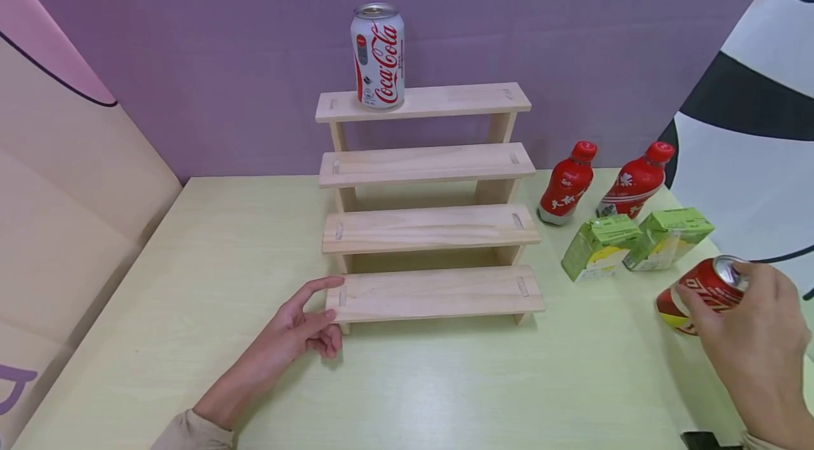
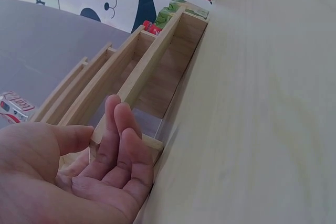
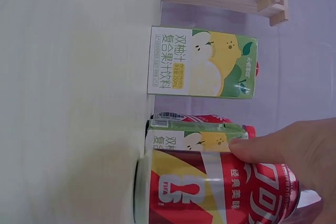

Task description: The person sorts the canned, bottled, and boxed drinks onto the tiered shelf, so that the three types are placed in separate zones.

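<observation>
At the right, my right hand (image 1: 757, 337) grips a red Coca-Cola can (image 1: 693, 294) around its upper part, thumb on the near side. The right wrist view shows the can (image 3: 194, 187) close up, with yellow patches near its base; whether it touches the table I cannot tell. My left hand (image 1: 299, 326) pinches the left end of the lowest step of a four-tier wooden display rack (image 1: 439, 293). In the left wrist view the thumb and fingers of this hand (image 2: 100, 166) lie around that end. A white Coca-Cola can (image 1: 379, 58) stands upright on the left part of the top step.
Two green juice cartons (image 1: 600, 246) stand side by side right of the rack. Behind them are two red bottles (image 1: 568, 181) with red caps. A purple backdrop (image 1: 254, 54) rises behind the pale table (image 1: 191, 337), and a dark object (image 1: 702, 440) lies at the lower right edge.
</observation>
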The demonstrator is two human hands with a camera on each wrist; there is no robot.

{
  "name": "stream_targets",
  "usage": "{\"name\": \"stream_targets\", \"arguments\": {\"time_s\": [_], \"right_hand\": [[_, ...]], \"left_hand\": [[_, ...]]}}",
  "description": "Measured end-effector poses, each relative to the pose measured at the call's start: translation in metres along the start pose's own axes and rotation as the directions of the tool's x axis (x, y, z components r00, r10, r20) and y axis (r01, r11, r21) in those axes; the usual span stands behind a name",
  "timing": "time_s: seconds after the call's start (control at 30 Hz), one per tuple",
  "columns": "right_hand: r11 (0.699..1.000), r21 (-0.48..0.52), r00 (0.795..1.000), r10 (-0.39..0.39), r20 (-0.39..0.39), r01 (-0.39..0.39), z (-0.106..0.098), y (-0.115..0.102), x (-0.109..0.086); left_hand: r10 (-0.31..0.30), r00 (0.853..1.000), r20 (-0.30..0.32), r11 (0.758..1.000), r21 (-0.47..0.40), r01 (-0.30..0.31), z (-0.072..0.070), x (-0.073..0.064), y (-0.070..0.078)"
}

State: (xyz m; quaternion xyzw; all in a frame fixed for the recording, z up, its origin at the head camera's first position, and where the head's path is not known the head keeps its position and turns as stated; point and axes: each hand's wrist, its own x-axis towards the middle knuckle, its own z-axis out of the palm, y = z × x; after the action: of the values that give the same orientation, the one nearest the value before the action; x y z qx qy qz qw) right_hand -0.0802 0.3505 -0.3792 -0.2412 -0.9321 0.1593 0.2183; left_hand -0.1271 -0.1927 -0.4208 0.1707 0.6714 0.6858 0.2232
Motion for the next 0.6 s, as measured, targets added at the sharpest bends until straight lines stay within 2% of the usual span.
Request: {"name": "stream_targets", "arguments": {"time_s": [0.13, 0.37, 0.6], "right_hand": [[1.000, 0.009, 1.000, 0.020, -0.011, -0.020, 0.0003, -0.0003, -0.0004], [1.000, 0.017, 1.000, -0.018, -0.018, 0.018, 0.0053, -0.0024, -0.0036], [0.999, -0.011, 0.999, -0.035, -0.032, 0.035, 0.0021, -0.0047, -0.0020]], "left_hand": [[0.001, 1.000, 0.001, 1.000, -0.004, -0.001, -0.0003, -0.0003, 0.0002], [-0.003, 1.000, -0.003, 1.000, 0.008, 0.003, -0.0042, -0.0025, -0.0006], [0.007, 1.000, 0.009, 1.000, 0.009, -0.007, -0.0037, 0.0014, -0.0019]]}}
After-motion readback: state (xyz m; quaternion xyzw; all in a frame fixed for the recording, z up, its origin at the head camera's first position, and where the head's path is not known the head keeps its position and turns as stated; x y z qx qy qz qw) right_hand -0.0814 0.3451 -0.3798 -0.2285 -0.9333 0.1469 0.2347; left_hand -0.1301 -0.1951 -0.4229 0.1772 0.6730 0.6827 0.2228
